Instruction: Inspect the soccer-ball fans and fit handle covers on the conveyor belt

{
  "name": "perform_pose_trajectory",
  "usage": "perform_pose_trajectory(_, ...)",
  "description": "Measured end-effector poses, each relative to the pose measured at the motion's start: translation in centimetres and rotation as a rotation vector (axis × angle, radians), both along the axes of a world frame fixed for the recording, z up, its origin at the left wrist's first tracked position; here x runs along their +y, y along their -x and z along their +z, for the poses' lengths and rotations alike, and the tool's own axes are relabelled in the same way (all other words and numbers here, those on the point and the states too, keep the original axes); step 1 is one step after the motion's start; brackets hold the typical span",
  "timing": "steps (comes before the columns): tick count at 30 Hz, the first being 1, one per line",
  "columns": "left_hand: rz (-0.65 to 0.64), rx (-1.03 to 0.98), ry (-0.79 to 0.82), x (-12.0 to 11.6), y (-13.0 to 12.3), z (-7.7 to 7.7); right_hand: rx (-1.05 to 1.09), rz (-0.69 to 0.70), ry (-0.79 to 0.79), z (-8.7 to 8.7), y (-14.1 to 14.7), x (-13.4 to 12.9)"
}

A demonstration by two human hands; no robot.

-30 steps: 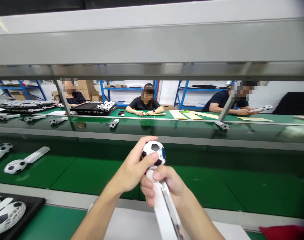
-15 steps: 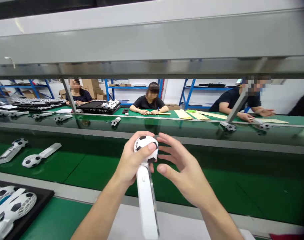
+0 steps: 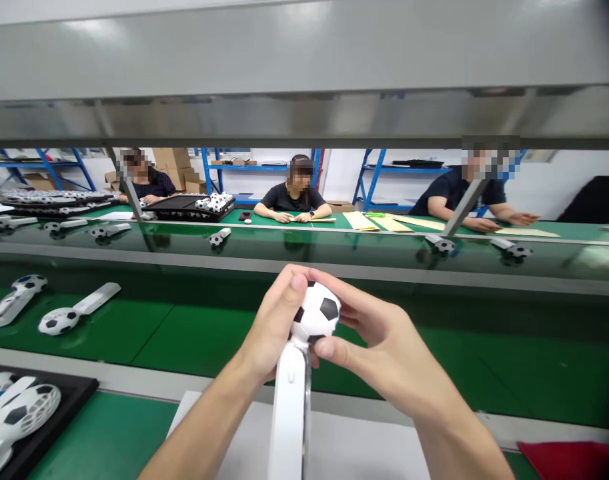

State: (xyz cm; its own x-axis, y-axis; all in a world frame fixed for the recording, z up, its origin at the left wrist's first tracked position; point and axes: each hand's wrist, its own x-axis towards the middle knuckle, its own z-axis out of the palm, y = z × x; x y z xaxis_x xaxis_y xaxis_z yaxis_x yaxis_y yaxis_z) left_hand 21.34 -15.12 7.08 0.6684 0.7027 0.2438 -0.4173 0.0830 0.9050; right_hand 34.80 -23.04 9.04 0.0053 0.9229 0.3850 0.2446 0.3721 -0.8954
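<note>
A white handheld fan (image 3: 290,407) with a round football-patterned head (image 3: 318,312) is held up in front of me, its handle pointing down towards me. My left hand (image 3: 279,320) wraps the left side of the head, thumb on top. My right hand (image 3: 369,333) closes on the right side, its thumb at the lower edge and its forefinger along the top. The far fingers of both hands are partly hidden behind the head. Beneath the handle lies a white sheet (image 3: 364,440) on the bench.
At lower left a black tray (image 3: 84,393) bears several similar fans. Two more fans (image 3: 59,321) lie on the green conveyor (image 3: 194,340) ahead. A red cloth (image 3: 569,459) lies at lower right. Across the line sit three people, beneath a grey overhead beam (image 3: 304,60).
My right hand has come in from beside the fan head and taken hold of it. The head has turned and shifted slightly right; my left thumb has moved towards its top left.
</note>
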Motion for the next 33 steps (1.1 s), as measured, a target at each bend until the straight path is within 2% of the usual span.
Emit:
perform_pose_trajectory(9, -0.004, 0.065, 0.124, -0.3, -0.1, 0.5, -0.102, -0.028, -0.003, -0.2, 0.2, -0.5)
perform_pose_trajectory(14, 0.118, 0.013, 0.048, -0.8, 0.0, 0.7, -0.184, -0.142, -0.109, -0.4, 1.2, -0.6)
perform_pose_trajectory(18, 0.126, 0.020, 0.006, -1.2, 0.4, 0.9, -0.184, -0.154, -0.192, -0.8, 1.5, -0.4)
perform_pose_trajectory(22, 0.166, 0.019, -0.042, -1.0, 0.6, 1.0, -0.125, -0.113, -0.159, -0.8, 1.2, -0.1)
perform_pose_trajectory(25, 0.192, -0.002, -0.120, -0.4, 0.9, 1.0, -0.013, 0.013, -0.097, -0.5, 0.8, 0.2)
perform_pose_trajectory(29, 0.102, 0.031, -0.149, 0.3, 1.1, 0.9, 0.237, 0.182, 0.002, -0.1, 0.4, 0.6)
perform_pose_trajectory(33, 0.026, 0.014, -0.186, 0.6, 1.0, 0.4, 0.264, 0.100, -0.026, -0.2, 0.3, 0.3)
